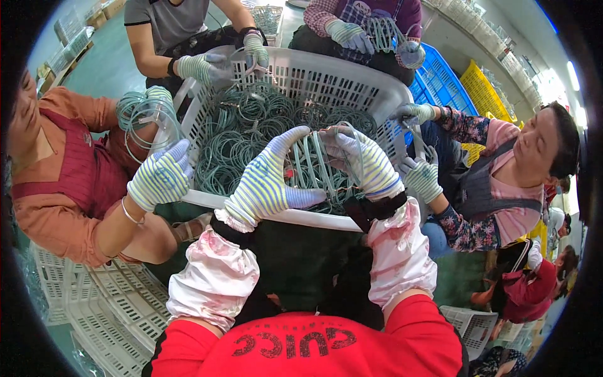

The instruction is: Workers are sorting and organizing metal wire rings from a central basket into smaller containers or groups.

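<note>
Over a big white plastic basket (301, 63), I hold up several loose rings of grey-green cable or thin tubing (310, 162); which of the two I cannot tell. My right hand (367, 160), in a striped glove, is closed on the right side of these rings. Its fingertips are partly hidden behind them. Curved in a wide C at their left side is my left hand (267, 179), gloved too, with thumb and fingers well apart. Coppery ends show near the right fingers. Many similar rings (235, 135) fill the basket in a tangled heap.
Four co-workers sit around the basket: one left with a coil bundle (139, 116), two at the far side, one right with gloved hands (422, 176) at the rim. White crates (100, 295) stand lower left; blue (440, 78) and yellow crates (483, 88) stand upper right.
</note>
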Demonstrator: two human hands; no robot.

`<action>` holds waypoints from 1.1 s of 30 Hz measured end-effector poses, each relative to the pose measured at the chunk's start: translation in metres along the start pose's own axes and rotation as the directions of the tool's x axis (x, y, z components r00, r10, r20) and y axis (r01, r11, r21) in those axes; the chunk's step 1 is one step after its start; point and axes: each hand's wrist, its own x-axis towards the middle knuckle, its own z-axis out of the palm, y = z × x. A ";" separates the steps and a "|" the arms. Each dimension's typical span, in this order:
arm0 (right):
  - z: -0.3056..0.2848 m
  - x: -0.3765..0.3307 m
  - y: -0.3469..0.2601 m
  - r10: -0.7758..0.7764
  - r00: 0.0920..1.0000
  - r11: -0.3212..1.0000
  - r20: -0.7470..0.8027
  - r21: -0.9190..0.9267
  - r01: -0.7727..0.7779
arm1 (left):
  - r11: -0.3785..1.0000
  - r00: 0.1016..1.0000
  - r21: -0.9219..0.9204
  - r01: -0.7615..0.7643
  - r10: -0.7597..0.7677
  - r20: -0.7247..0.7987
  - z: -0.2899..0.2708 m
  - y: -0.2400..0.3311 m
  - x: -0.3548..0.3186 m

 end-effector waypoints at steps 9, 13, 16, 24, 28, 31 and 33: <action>0.004 0.002 0.016 -0.133 0.989 0.976 -0.063 -0.181 0.120 | 0.998 0.999 -0.034 0.045 -0.046 -0.019 0.002 -0.004 0.000; 0.001 0.001 0.010 -0.062 0.998 0.995 -0.027 -0.086 0.059 | 1.000 1.000 0.000 0.022 -0.022 -0.008 -0.002 -0.007 0.000; -0.004 0.004 0.011 -0.040 0.999 0.998 -0.001 -0.057 0.039 | 0.998 1.000 -0.055 0.022 -0.022 -0.001 -0.003 -0.005 0.003; 0.028 -0.020 -0.016 -0.260 0.963 0.930 0.071 -0.251 0.269 | 0.884 0.985 -0.435 0.171 -0.162 0.057 -0.006 0.021 0.000; 0.017 -0.026 -0.017 -0.215 0.925 0.971 0.312 -0.031 0.237 | 0.874 0.986 -0.457 0.163 -0.157 0.050 -0.011 0.016 -0.004; 0.019 -0.027 -0.018 -0.225 0.926 0.971 0.304 -0.003 0.238 | 0.886 0.986 -0.432 0.168 -0.155 0.065 -0.012 0.017 -0.003; 0.020 -0.027 -0.018 -0.220 0.936 0.972 0.275 -0.014 0.233 | 0.893 0.983 -0.409 0.185 -0.166 0.082 -0.010 0.014 0.000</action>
